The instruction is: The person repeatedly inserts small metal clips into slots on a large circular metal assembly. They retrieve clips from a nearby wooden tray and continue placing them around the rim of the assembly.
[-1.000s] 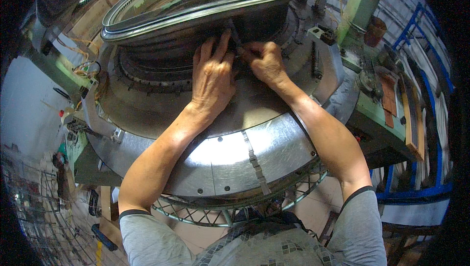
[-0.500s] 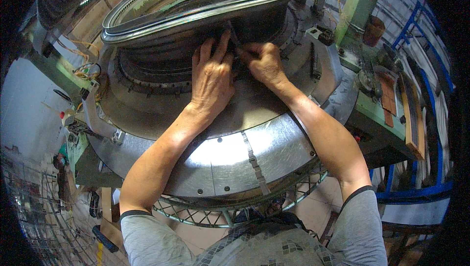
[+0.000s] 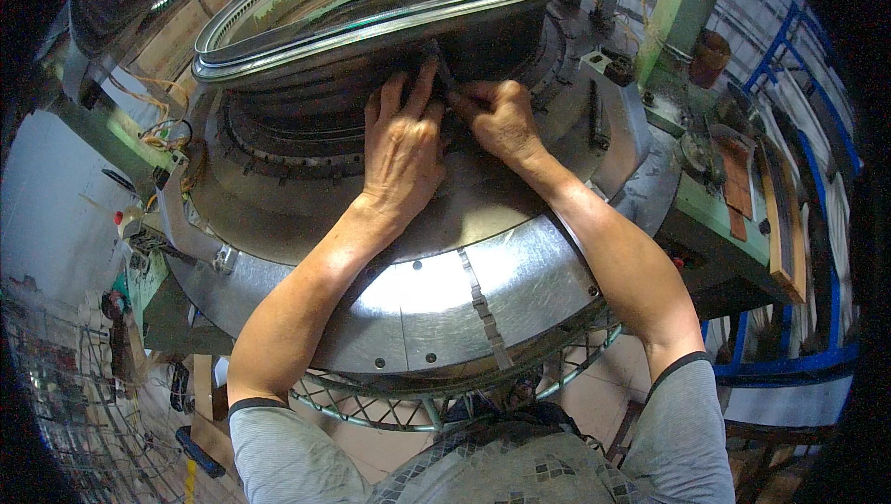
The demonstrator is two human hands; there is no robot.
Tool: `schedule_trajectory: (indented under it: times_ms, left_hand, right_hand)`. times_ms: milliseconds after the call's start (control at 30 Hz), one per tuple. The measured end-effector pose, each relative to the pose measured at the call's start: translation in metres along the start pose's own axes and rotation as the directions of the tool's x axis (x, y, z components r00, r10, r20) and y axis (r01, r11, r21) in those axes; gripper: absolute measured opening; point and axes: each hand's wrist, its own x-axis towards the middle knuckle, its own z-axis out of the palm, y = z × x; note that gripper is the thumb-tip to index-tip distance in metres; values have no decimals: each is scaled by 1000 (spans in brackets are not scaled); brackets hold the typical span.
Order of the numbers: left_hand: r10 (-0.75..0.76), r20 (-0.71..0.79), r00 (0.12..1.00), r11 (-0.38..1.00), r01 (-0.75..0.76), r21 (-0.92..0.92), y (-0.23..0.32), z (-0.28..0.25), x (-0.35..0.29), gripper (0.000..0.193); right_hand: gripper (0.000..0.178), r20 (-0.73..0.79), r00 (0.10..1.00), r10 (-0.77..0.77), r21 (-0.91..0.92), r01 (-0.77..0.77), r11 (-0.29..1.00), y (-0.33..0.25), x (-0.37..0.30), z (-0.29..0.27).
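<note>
A large ring-shaped machine [image 3: 306, 212] of bare metal stands in front of me. Out of its middle rises a dark wall, rubber-like in look [image 3: 492, 45], topped by a bent, shiny rim [image 3: 371, 26]. My left hand [image 3: 404, 151] lies with fingers stretched upward against the dark wall below the rim. Close to its right, my right hand [image 3: 501, 122] is closed in a pinch, its fingertips at the wall. A thin greyish sliver [image 3: 440, 66] shows between the two hands; whether it is a tool or part of the wall is unclear. Shadow hides the pinched fingertips.
Under my forearms curves a polished metal plate [image 3: 436, 300] with bolt holes and a jointed strip [image 3: 483, 314]. Green machine beams stand at both sides; the right one carries a rust-coloured pot [image 3: 710, 58] and brown pieces [image 3: 733, 184]. A blue rack [image 3: 789, 365] is farther right.
</note>
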Motion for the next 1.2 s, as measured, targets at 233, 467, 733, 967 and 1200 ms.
schedule_trajectory:
  times_ms: [233, 467, 733, 967, 1200]
  left_hand:
    - [-5, 7, 1000, 1000, 5, 4, 0, 0, 1, 44]
    - [-2, 23, 1000, 999, 2, 33, 0, -1, 1, 47]
    - [19, -12, 1000, 999, -19, 37, -1, 2, 1, 52]
    - [17, -34, 999, 998, -15, 67, -1, 5, 2, 48]
    - [12, 119, 993, 980, -35, 195, -1, -15, 14, 54]
  right_hand:
    - [21, 0, 1000, -4, -48, 4, 999, -3, 1, -2]
    - [21, -21, 1000, 16, -3, -16, 1000, -2, 0, 0]
    - [23, -24, 999, 39, -8, -39, 999, 0, 2, 2]
    - [24, -47, 998, 49, -58, -52, 997, -1, 2, 4]
    - [15, -65, 998, -10, -226, -5, 974, -15, -1, 9]
